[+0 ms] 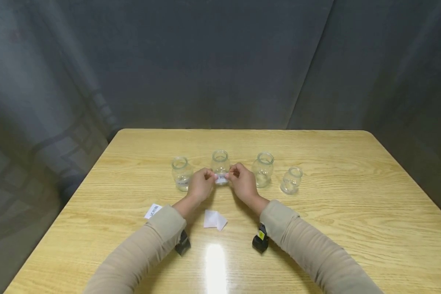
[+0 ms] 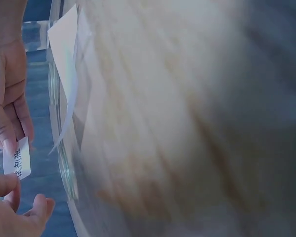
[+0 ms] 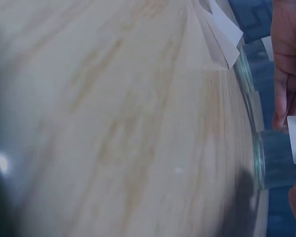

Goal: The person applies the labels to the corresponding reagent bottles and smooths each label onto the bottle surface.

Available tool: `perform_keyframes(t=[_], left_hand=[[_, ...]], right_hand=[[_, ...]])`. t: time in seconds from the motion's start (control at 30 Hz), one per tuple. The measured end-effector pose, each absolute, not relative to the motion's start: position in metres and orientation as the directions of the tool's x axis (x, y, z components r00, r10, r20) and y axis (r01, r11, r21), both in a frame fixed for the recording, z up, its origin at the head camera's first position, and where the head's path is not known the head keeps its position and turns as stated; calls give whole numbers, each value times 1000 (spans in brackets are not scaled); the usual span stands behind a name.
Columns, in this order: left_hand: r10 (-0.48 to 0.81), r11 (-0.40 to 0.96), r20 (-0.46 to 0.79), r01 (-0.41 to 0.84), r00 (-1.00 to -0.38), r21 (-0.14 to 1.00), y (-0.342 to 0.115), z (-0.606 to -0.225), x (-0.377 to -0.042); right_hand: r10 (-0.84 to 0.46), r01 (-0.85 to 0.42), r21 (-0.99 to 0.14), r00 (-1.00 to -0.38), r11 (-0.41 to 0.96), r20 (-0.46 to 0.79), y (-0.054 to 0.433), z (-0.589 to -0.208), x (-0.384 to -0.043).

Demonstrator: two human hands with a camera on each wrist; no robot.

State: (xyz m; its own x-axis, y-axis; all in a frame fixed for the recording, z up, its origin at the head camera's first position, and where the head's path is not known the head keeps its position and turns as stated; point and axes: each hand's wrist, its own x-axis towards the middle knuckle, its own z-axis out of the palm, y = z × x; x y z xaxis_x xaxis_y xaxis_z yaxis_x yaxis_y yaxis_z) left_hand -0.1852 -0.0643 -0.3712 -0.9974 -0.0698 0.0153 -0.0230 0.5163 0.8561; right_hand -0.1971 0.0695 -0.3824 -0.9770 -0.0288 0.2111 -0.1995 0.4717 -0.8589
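On my head feed I note left hand (image 1: pixel 201 185) and right hand (image 1: pixel 244 183) pinching opposite ends of printed label (image 1: pixel 221 178), just below frame centre, before a glass jar (image 1: pixel 220 165), contact with it unconfirmed.

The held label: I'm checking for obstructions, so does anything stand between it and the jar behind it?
Nothing visible does: the label, pinched at its ends by the left hand and right hand, is in front of the jar.

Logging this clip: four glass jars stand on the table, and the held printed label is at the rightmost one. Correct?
Not the rightmost: the head view shows the held printed label at the second glass jar from the left; the rest stands.
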Motion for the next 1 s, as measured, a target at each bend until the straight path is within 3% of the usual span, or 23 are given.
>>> perform_keyframes(t=[0.47, 1.0], left_hand=[[-18, 390, -9, -15, -1000, 921, -70, -371, -187], [64, 502, 42, 69, -997, 862, -72, -371, -191]], right_hand=[[-122, -201, -833, -979, 516, 161, 76, -378, -199], [-192, -296, -806, -954, 512, 228, 80, -377, -199]])
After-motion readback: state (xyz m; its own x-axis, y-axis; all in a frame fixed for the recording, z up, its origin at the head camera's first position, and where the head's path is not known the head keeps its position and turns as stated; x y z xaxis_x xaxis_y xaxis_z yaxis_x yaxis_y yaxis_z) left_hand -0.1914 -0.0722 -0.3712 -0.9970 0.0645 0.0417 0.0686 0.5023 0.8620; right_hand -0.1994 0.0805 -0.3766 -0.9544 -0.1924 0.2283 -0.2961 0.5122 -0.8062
